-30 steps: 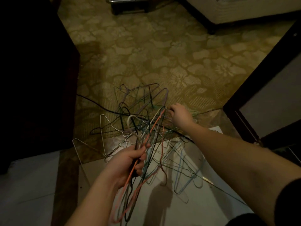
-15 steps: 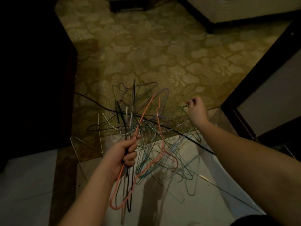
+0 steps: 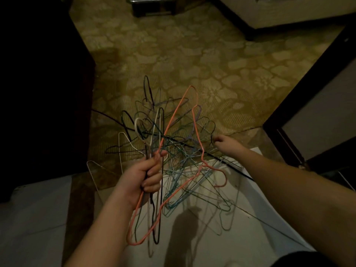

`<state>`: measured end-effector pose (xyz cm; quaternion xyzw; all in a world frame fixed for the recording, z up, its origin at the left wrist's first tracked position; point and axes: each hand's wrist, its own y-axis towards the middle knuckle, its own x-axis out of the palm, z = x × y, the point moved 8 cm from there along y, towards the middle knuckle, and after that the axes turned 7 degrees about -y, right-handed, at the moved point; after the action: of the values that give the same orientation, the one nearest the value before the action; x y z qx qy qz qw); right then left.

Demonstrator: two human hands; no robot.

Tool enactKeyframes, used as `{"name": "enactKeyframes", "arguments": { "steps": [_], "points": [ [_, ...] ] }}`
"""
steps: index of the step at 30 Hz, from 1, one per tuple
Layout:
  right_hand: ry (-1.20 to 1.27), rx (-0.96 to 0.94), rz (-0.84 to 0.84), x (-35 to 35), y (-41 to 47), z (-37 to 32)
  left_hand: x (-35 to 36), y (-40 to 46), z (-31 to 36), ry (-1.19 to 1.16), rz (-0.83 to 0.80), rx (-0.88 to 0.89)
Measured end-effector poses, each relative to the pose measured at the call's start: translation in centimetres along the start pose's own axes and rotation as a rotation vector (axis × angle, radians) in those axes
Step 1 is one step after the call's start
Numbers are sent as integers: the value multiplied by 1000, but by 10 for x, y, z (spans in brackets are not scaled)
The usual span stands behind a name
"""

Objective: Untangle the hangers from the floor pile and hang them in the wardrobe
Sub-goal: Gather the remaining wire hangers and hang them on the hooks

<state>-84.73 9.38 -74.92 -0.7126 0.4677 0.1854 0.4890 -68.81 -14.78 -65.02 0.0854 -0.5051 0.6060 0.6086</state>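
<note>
The left hand (image 3: pixel 143 178) grips a bunch of hangers (image 3: pixel 154 189), an orange hanger (image 3: pixel 196 135) among them, while the right hand (image 3: pixel 224 144) seems to pinch a wire in the floor pile (image 3: pixel 185 151)

Two hands (image 3: pixel 143 178), one hanger pile (image 3: pixel 185 151)

We note dim, yellowish light over an olive patterned carpet (image 3: pixel 192 60). Dark furniture (image 3: pixel 38 83) fills our left; a dark-framed panel (image 3: pixel 317 105) stands on the right. Pale floor tiles (image 3: pixel 34 218) lie nearest us, a low pale furniture edge (image 3: pixel 285 12) at far right.
</note>
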Motion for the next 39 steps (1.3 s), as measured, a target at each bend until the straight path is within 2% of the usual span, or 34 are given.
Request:
{"name": "enactKeyframes", "arguments": {
  "steps": [5, 10, 14, 20, 27, 31, 34, 39],
  "points": [
    [-146, -72, -53, 8, -8, 0, 0, -3, -1, 5, -79, -32],
    [-63, -50, -131, 21, -16, -1, 1, -1, 1, -36, -104, -21],
    [74, -81, -41, 11, -17, -7, 0, 0, 4, -45, -118, 1],
    [135, -119, 105, -14, -27, -18, -9, 2, 9, -10, 36, 88],
    [273, -126, 243, -30, -39, -37, -10, 7, 9, 87, 112, 139],
    [402, -38, 324, -49, -40, -43, -10, 9, 15, 30, 138, 190],
    [494, 12, 305, -59, -37, -42, -10, 8, 23, -16, 159, 231],
    [554, 1, 167, -48, -36, -57, -3, 1, 33, -73, 194, 285]
  ]
}}
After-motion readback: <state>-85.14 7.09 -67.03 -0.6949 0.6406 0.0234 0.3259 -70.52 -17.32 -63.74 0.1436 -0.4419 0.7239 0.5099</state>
